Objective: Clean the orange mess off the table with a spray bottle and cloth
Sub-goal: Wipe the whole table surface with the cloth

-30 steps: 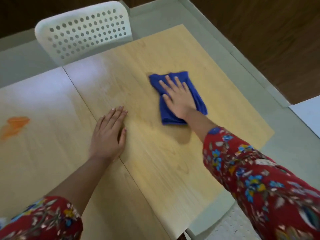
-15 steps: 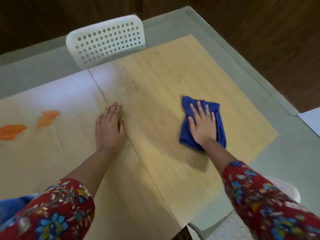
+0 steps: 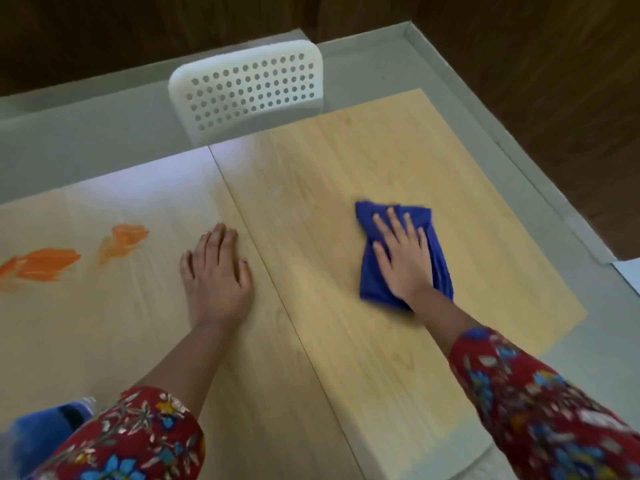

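Cloth (image 3: pixel 367 275) farther right than before

Open wood runs down mid-frame on the table (image 3: pixel 304 237), between the left hand (image 3: pixel 216 271), flat at centre left, and the right hand (image 3: pixel 401 258), flat on the blue cloth (image 3: pixel 440 268) at centre right. Left of the left hand, open surface reaches the orange smears (image 3: pixel 45 265) near the left edge. One standing obstacle: the white perforated chair back (image 3: pixel 249 91) at the far table edge, upper centre; both forearms cross the lower frame.
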